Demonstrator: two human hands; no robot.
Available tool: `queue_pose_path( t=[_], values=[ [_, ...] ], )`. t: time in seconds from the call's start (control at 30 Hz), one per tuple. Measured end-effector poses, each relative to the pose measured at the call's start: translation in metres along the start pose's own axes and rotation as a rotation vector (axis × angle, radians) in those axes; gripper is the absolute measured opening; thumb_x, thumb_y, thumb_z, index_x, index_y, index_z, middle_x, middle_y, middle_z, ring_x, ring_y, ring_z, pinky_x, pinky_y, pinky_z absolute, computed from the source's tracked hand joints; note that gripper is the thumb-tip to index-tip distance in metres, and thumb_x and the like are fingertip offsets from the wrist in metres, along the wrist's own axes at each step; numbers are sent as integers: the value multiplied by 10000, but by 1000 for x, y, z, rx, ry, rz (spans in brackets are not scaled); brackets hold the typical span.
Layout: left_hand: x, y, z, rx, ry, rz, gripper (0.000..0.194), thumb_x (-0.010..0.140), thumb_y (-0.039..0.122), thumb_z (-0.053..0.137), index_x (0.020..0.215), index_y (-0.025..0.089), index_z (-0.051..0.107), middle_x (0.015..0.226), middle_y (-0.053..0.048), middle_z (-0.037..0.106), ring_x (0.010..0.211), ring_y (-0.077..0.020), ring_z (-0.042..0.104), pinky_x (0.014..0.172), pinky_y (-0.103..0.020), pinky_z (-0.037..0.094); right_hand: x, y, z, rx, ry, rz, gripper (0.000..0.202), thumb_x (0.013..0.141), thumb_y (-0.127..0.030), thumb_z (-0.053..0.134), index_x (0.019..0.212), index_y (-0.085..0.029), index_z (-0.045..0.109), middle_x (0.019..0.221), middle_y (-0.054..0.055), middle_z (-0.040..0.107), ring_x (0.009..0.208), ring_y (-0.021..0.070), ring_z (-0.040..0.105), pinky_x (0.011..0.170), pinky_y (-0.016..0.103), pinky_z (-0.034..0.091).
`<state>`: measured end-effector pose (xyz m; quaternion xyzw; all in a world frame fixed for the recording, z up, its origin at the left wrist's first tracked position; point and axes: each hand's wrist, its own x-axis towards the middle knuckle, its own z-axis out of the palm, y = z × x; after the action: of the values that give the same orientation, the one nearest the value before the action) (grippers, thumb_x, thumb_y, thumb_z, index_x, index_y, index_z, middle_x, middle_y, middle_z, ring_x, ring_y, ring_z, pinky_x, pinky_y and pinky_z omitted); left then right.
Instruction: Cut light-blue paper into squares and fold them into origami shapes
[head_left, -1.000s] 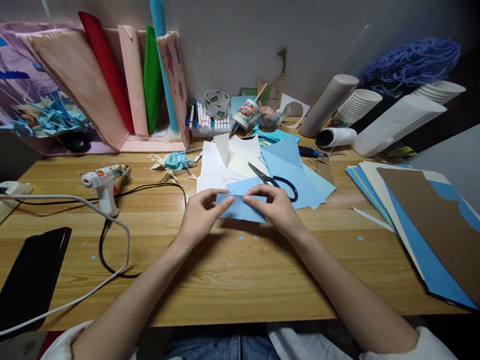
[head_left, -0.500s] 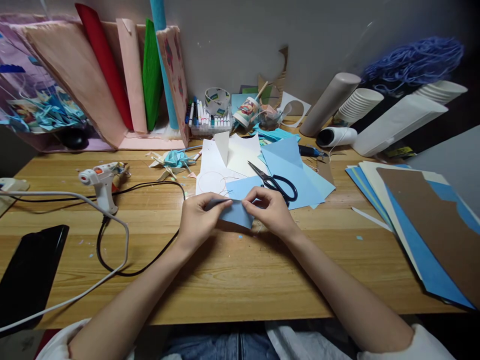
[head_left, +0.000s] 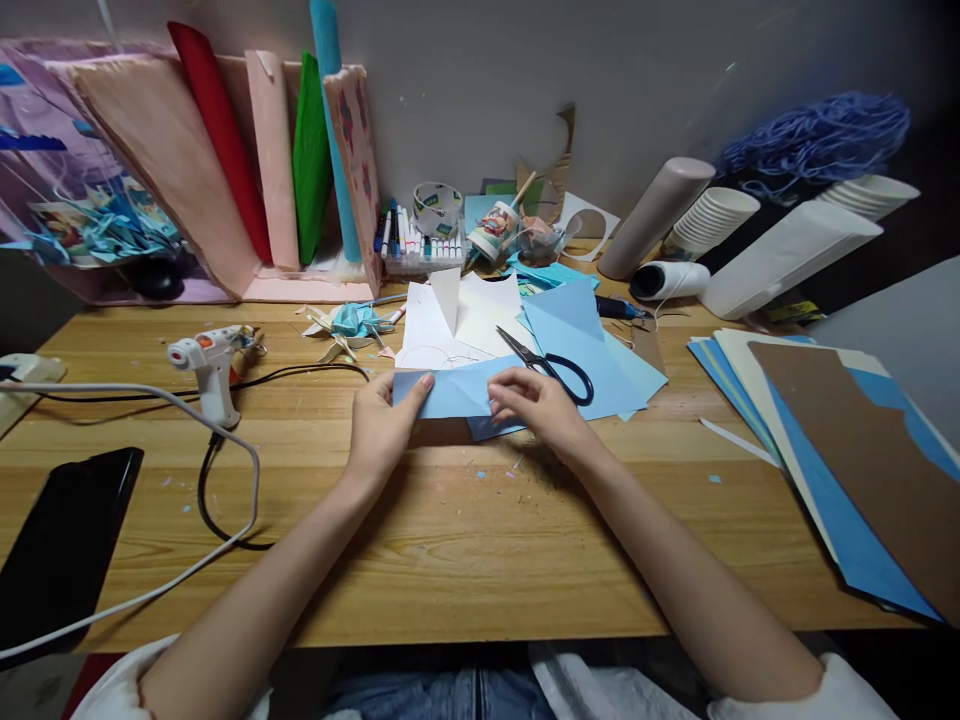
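Observation:
A folded piece of light blue paper (head_left: pixel 456 393) is stretched level above the desk between my hands. My left hand (head_left: pixel 381 428) grips its left end, thumb on the front face and fingers behind. At the right end, my right hand (head_left: pixel 546 410) has its curled fingertips closed on the paper. Just behind the right hand lies a pair of black-handled scissors (head_left: pixel 561 372), blades pointing up and left, on a larger blue sheet (head_left: pixel 574 310). White paper (head_left: pixel 427 325) with thin pencil curves lies behind the held piece, partly covered by it.
On the left are a glue gun (head_left: pixel 211 375) with looping cables and a black phone (head_left: pixel 71 540). A stack of coloured card (head_left: pixel 847 450) occupies the right side. Along the back stand markers (head_left: pixel 424 245), a tape roll (head_left: pixel 437 208), paper cups (head_left: pixel 716 218) and blue yarn (head_left: pixel 817 140).
The blue paper has been turned from a downward tilt to show its broad face as a long strip. My left hand has shifted slightly left, and its thumb now lies on the paper's front.

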<state>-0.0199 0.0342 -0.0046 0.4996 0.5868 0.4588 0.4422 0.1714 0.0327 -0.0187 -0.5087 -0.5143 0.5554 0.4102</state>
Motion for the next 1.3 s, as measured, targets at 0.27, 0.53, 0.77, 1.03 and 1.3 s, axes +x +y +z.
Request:
queue_pose_path(
  t=[0.27, 0.53, 0.77, 1.03, 1.3],
  values=[
    [-4, -7, 3, 355, -157, 355, 522, 719, 296, 631, 1206, 190, 478, 1278, -118, 514, 1168, -259, 470, 976, -446, 350, -3, 3, 8, -7, -6, 110, 325, 685, -426, 660, 630, -168, 469, 608, 11, 644, 485, 86, 556, 498, 223, 467],
    [-9, -3, 3, 636, -315, 590, 532, 723, 356, 636, 1204, 209, 463, 1157, -91, 591, 1086, -233, 525, 1034, -470, 255, -6, -5, 5, -94, -135, -13, 301, 765, -422, 584, 640, -173, 473, 569, -18, 599, 511, 88, 531, 525, 216, 417],
    [-6, -5, 3, 270, -347, 241, 573, 615, 418, 715, 1115, 180, 572, 1132, -114, 616, 1041, -254, 559, 888, -392, 427, -6, -4, 5, -11, -149, -71, 251, 726, -401, 632, 760, -186, 507, 665, -27, 572, 560, 97, 528, 551, 236, 442],
    [-3, 1, 7, -124, -440, -44, 528, 607, 313, 730, 1078, 127, 582, 1129, -138, 628, 1005, -227, 598, 906, -370, 430, -5, -3, 6, -45, -129, -114, 150, 780, -319, 567, 747, -191, 498, 713, -9, 583, 604, 110, 547, 590, 259, 464],
    [0, -5, 8, -52, -256, -147, 264, 773, 360, 489, 715, 149, 636, 775, -30, 679, 751, -181, 594, 680, -270, 452, -4, -6, 4, -33, 25, -114, 109, 727, -212, 527, 668, -195, 438, 576, -53, 468, 547, 103, 506, 562, 255, 441]
  ],
)
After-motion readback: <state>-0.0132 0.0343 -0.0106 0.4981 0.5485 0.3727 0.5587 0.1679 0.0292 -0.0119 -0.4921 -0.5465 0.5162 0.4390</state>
